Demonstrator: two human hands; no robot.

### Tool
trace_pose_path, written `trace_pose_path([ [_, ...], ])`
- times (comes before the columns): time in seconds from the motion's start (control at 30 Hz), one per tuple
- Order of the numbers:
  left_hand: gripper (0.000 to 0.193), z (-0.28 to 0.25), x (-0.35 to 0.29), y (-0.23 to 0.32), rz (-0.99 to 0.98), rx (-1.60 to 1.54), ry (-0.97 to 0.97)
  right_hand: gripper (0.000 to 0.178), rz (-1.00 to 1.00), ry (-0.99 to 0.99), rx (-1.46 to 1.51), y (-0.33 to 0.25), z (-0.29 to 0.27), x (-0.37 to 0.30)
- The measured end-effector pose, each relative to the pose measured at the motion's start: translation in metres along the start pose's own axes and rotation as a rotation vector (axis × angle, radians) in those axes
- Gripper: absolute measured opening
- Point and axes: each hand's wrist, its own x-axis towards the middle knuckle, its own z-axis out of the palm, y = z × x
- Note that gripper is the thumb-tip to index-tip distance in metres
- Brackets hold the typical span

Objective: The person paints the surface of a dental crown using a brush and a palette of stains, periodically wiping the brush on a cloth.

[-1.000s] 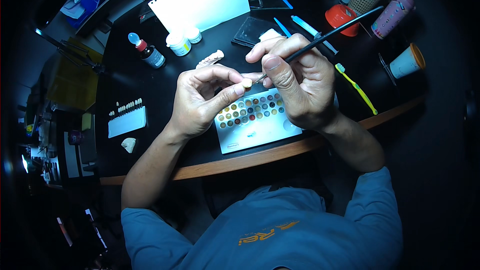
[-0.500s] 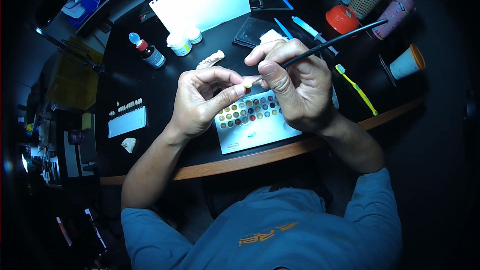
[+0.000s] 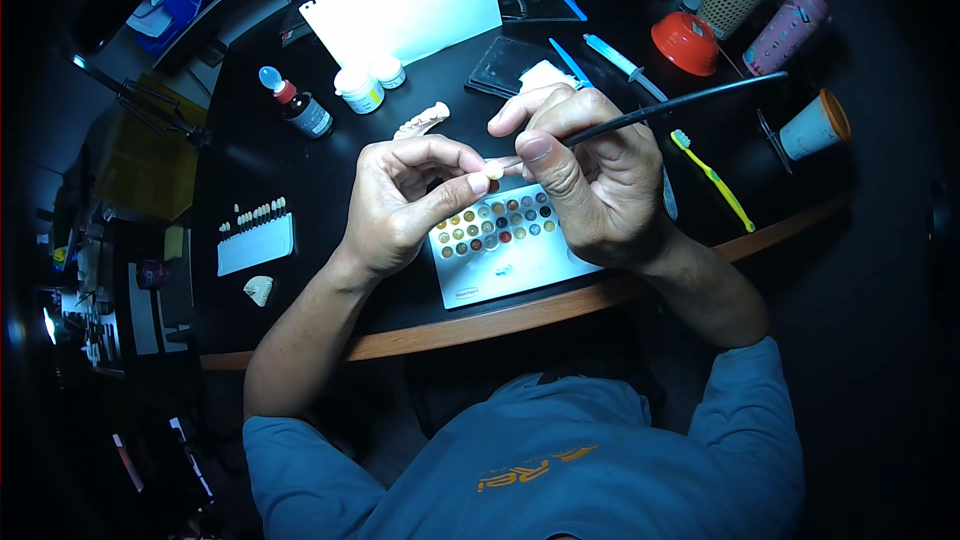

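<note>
- Left hand [image 3: 398,202] is almost closed: its thumb and pointing finger pinch a small pale piece [image 3: 494,171].
- Up at twelve o'clock from this hand, a row of model teeth [image 3: 424,118] sits on the black tabletop [image 3: 300,290].
- The small pale piece is up in the air between the two hands. It looks like a tooth, but it is too tiny to be sure.
- Down at six o'clock from the piece is a white tray [image 3: 520,280] with rows of round color spots [image 3: 489,240].
- I think the brush work is partway along, because the piece and brush are together. I can't tell how much is done or how much is left.
- Right hand [image 3: 605,180] is closed around a thin black brush [image 3: 680,106], like holding a pencil.
- The brush tip points to about eight o'clock, right by the piece. I can't tell if they touch.
- Over at three o'clock from this hand lies a yellow toothbrush [image 3: 715,178], and past it is a pale cup [image 3: 805,130] with an orange rim.
</note>
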Motion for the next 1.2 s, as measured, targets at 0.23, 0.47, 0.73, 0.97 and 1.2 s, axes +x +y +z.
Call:
trace_pose_path([
  [0.23,0.017,0.002,-0.002,0.002,-0.045,-0.055,0.021,0.006,0.056,0.035,0.046,-0.001,0.0,-0.001],
  [0.47,0.017,-0.001,0.0,-0.001,0.003,0.026,0.006,0.008,-0.046,0.007,-0.01,0.004,0.0,0.002],
  [0.73,0.018,0.003,-0.001,0.001,-0.015,-0.071,0.017,0.009,-0.002,-0.02,0.024,0.0,0.0,0.0],
  [0.97,0.017,0.002,-0.001,0.0,0.018,-0.041,0.008,0.009,-0.028,0.023,0.017,0.002,-0.001,0.0],
  [1.2,0.016,0.0,0.0,-0.003,0.048,0.038,0.002,0.009,0.076,0.012,0.009,-0.005,0.0,0.0],
])
